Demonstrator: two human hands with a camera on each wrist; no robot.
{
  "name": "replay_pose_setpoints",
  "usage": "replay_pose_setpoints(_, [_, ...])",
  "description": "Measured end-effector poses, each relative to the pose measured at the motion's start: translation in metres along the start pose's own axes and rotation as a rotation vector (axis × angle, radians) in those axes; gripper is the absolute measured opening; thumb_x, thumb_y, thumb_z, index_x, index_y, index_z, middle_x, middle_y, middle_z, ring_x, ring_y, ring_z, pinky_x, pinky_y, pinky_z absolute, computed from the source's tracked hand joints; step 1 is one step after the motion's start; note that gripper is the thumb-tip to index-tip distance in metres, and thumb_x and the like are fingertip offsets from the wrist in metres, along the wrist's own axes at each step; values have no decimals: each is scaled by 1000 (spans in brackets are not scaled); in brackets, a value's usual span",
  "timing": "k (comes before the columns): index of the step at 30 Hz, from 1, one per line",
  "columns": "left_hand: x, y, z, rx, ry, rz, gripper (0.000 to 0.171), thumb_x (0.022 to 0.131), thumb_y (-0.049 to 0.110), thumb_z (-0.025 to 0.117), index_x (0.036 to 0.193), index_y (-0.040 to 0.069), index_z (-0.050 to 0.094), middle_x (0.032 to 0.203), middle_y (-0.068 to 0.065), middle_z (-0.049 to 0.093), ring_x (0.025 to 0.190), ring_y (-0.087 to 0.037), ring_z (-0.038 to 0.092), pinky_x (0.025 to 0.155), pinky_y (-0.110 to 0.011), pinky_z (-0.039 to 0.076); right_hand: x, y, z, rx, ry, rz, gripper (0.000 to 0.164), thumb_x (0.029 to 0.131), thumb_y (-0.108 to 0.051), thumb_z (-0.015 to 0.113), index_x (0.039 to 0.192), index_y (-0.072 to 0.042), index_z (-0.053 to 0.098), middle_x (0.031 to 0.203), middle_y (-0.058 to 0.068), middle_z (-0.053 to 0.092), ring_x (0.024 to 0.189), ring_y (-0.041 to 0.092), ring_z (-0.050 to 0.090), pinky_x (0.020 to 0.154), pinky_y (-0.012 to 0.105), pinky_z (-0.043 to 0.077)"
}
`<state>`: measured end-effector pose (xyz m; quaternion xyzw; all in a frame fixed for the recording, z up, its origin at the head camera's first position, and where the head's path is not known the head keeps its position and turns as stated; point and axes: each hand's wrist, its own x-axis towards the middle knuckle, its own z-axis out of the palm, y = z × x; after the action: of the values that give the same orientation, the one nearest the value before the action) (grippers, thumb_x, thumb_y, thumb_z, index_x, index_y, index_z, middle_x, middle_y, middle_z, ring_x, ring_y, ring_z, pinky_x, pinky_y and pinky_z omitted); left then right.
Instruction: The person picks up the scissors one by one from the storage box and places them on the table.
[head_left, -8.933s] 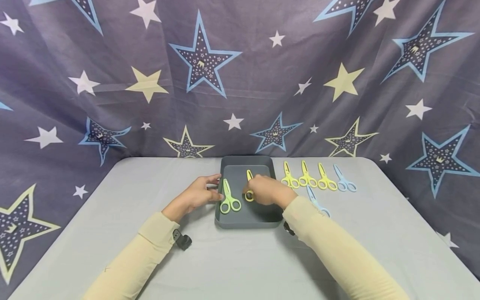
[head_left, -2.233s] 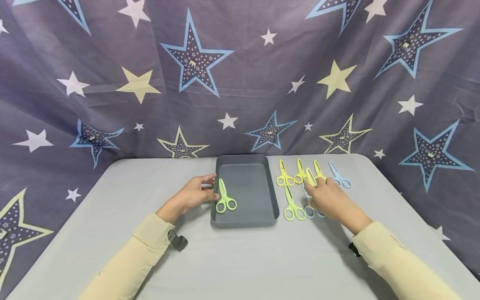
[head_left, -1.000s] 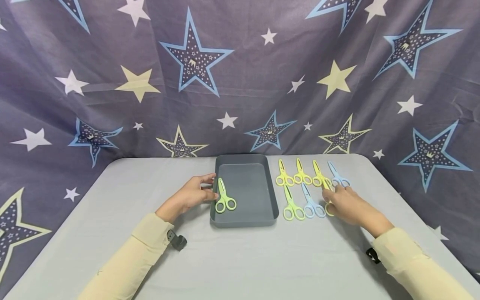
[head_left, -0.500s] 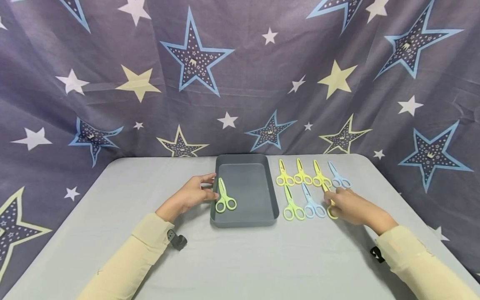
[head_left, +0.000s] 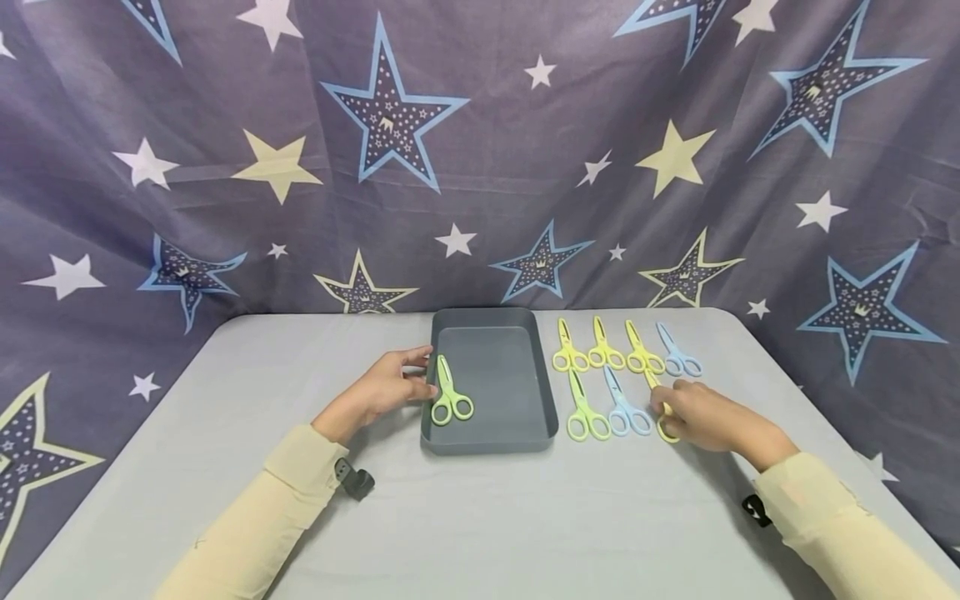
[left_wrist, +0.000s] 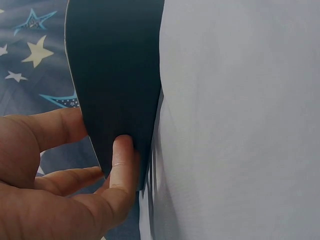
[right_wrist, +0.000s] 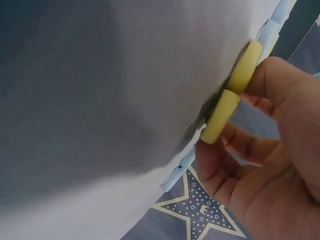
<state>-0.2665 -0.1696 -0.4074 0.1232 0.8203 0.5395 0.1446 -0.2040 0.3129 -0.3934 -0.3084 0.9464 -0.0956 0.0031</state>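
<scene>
My left hand [head_left: 381, 390] touches the left wall of a dark grey tray [head_left: 491, 440] with fairly straight fingers; the left wrist view shows the thumb and fingertips against the tray wall [left_wrist: 112, 75]. One pair of green scissors [head_left: 452, 402] lies inside at the tray's left. Right of the tray, my right hand [head_left: 705, 417] pinches yellow scissors [head_left: 652, 380] low on the table, partly hidden by the fingers. In the right wrist view their yellow handle loops [right_wrist: 221, 117] sit between thumb and fingers. Blue scissors [head_left: 624, 410] and green scissors [head_left: 585, 414] lie to their left.
Behind these is a row of yellow scissors [head_left: 567, 354], more yellow scissors [head_left: 603, 350], another yellow pair [head_left: 642, 354] and blue scissors [head_left: 680, 358]. Everything stands on a pale grey table [head_left: 480, 525]. A star-patterned cloth [head_left: 480, 158] hangs behind it.
My right hand has carried the yellow scissors from the tray rightward to the table, right of the front blue scissors. Lately it has shifted only slightly. My left hand stays at the tray.
</scene>
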Motion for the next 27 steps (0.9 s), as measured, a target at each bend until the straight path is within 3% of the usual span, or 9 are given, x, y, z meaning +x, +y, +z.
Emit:
replay_pose_setpoints(8, [-1, 1, 0, -6, 15, -17, 87, 84, 2, 74, 160, 1, 30, 149, -24, 46, 126, -35, 57, 102, -38, 54, 0, -1, 1, 33, -7, 35, 17, 87, -1, 68, 89, -17, 61, 75, -7, 48, 71, 10, 40, 62, 26, 39])
replay_pose_setpoints(17, [-1, 1, 0, -6, 4, -7, 86, 85, 1, 73, 159, -1, 29, 150, -28, 44, 134, -43, 50, 105, -41, 52, 4, 1, -2, 89, -75, 80, 14, 87, -3, 67, 93, -15, 63, 81, -6, 55, 78, 13, 47, 69, 33, 44])
replay_pose_setpoints(27, [0, -2, 0, -24, 2, 11, 86, 85, 0, 72, 159, -2, 28, 150, -29, 44, 137, -47, 46, 105, -42, 52, 20, -6, -12, 26, 0, 89, 11, 92, -6, 66, 101, -8, 69, 89, 0, 63, 80, 15, 55, 75, 42, 52])
